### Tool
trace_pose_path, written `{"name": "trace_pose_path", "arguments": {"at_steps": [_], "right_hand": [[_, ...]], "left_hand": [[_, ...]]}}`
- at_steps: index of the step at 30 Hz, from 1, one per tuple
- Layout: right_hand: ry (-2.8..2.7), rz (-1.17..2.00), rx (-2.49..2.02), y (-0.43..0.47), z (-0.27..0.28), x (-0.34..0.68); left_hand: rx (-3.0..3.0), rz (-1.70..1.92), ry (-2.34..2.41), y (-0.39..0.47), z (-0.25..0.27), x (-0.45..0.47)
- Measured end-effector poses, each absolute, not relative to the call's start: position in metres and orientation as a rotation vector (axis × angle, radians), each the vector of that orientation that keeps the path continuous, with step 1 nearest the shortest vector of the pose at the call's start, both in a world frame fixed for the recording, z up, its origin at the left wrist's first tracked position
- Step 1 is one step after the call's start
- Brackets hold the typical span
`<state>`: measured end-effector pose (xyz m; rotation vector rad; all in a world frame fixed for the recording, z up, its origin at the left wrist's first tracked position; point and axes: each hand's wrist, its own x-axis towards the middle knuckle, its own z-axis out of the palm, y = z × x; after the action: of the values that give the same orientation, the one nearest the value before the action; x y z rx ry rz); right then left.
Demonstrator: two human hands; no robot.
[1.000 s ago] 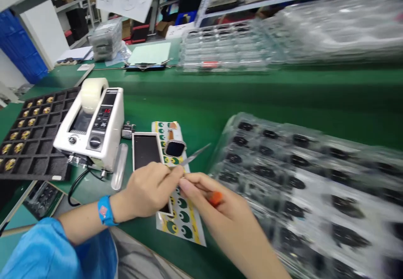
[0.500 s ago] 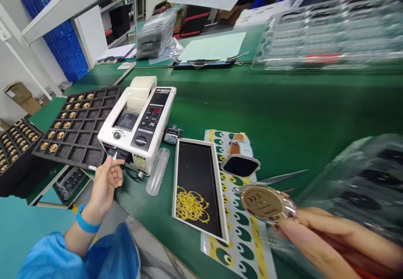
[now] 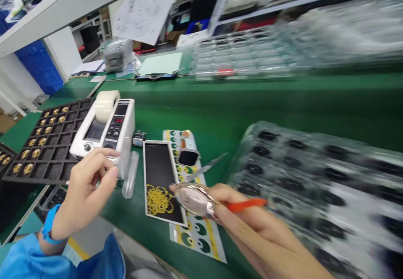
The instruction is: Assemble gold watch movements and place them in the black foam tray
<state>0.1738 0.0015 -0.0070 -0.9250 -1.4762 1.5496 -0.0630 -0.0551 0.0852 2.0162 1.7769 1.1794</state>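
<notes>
My left hand (image 3: pixel 90 189), with a blue wristband (image 3: pixel 52 224), is in front of the white tape dispenser (image 3: pixel 126 140). Its fingers are curled, the thumb near the index finger; I cannot make out anything between them. Thumb and fingers of my right hand (image 3: pixel 252 228) grip a round watch case (image 3: pixel 192 199) by its edge, tilted, with a shiny metal rim. An orange-red stick-like thing (image 3: pixel 247 204) pokes out from the same hand. Beneath the watch lie a white-framed black tray (image 3: pixel 157 161) with yellow rings (image 3: pixel 159 199) and a sticker sheet (image 3: pixel 201 239).
Left of the dispenser is a black foam tray (image 3: pixel 59 144) of gold round parts. A clear plastic case (image 3: pixel 130 176), a square watch (image 3: pixel 188 157) and tweezers (image 3: pixel 209 165) lie mid-bench. Clear blister trays (image 3: pixel 292 161) lie at right, more (image 3: pixel 236 56) at the back.
My left hand has come away from the dispenser's mouth, nearer to me. The view has swung right, and the watch case has turned in my right hand.
</notes>
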Motion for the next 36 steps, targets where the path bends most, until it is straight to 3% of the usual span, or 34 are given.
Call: {"name": "trace_pose_path", "arguments": {"at_steps": [3, 7, 36], "right_hand": [[-1.388, 1.777, -0.809, 0.006, 0.001, 0.169], [-1.288, 1.830, -0.765, 0.014, 0.001, 0.167], [-1.377, 1.751, -0.852, 0.013, -0.005, 0.167]], "left_hand": [[1.980, 1.155, 1.393, -0.042, 0.084, -0.046], [1.833, 0.974, 1.143, -0.018, 0.065, -0.021], [1.779, 0.921, 1.193, 0.000, 0.034, -0.014]]}}
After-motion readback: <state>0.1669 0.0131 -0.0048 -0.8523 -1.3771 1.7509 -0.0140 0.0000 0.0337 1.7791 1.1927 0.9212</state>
